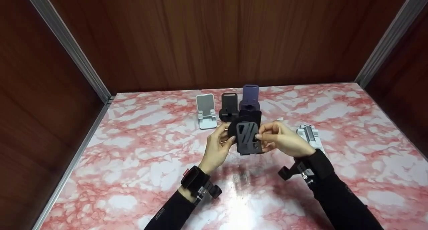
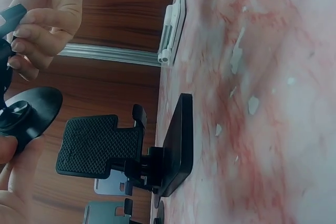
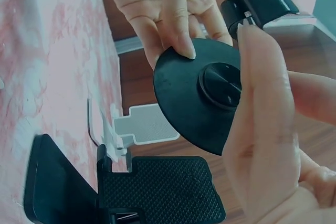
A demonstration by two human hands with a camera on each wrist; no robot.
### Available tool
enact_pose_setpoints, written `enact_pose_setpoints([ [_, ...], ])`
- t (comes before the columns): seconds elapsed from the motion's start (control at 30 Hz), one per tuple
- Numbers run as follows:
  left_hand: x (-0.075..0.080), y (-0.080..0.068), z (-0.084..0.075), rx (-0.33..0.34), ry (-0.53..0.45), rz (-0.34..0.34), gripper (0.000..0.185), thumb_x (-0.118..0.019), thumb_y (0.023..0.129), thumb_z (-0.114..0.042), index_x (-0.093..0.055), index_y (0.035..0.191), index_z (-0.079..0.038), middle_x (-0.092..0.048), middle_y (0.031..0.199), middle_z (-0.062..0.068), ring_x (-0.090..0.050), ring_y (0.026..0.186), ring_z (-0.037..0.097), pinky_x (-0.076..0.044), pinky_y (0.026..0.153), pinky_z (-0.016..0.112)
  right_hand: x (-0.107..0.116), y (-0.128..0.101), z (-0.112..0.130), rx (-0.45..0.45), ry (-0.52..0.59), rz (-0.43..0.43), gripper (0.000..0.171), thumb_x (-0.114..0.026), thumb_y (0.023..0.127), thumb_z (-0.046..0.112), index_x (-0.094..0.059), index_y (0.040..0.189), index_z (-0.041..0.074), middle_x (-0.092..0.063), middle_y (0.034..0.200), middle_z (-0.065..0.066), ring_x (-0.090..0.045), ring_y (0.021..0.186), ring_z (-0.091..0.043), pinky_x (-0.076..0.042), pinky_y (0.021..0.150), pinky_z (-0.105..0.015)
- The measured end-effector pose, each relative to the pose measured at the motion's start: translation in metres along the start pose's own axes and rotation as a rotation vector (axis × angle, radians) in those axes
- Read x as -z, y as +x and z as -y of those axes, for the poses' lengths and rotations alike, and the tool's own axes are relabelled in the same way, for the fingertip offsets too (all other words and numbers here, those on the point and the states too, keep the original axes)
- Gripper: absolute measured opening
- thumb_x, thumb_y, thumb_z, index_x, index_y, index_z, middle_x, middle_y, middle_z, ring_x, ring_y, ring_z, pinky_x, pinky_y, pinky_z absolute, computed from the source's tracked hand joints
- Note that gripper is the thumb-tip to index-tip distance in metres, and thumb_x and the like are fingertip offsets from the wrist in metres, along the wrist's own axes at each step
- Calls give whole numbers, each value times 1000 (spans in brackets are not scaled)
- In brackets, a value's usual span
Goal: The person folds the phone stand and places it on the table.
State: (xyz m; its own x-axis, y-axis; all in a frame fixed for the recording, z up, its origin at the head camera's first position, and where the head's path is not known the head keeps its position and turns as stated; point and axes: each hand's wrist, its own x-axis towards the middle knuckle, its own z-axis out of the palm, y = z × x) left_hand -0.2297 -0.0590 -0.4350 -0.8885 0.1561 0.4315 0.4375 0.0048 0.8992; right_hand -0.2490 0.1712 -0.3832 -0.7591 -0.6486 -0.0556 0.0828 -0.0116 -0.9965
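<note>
Both hands hold a black phone stand [image 1: 247, 138] raised over the table. My left hand [image 1: 215, 148] pinches the edge of its round base [image 3: 181, 95], thumb on one face and fingers on the other. On the other side, my right hand [image 1: 284, 138] grips the stand's cradle part between thumb and fingers. The cradle has slanted cutouts and faces up toward the head camera. Just behind it stands another black phone stand [image 2: 100, 145] with a textured pad and a flat base, partly hidden in the head view.
Upright behind the hands are a white phone stand [image 1: 206, 109], a black one with a round base [image 1: 229, 103] and a purple one [image 1: 250, 94]. A folded white stand [image 1: 310, 135] lies beyond the right wrist. Wood-grain panels [image 1: 234, 39] wall in the marbled table [image 1: 150, 156].
</note>
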Motion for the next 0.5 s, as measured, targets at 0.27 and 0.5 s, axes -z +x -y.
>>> enact_pose_setpoints([
  [0.27,-2,1,-1,47,-77,-1,33,-55,90,16,-55,122,9,-66,113,32,-69,102,37,-61,85,33,0,-3,-2,49,-89,-86,6,-63,95,8,-60,90,10,-66,79,5,-64,69,-7,-61,68,-26],
  [0.5,-3,1,0,76,-111,-10,33,-53,89,19,-54,121,10,-66,111,33,-71,95,27,-62,83,34,-4,-3,-2,42,-254,-246,25,-71,91,17,-51,100,5,-61,81,-2,-63,63,-12,-61,60,-32],
])
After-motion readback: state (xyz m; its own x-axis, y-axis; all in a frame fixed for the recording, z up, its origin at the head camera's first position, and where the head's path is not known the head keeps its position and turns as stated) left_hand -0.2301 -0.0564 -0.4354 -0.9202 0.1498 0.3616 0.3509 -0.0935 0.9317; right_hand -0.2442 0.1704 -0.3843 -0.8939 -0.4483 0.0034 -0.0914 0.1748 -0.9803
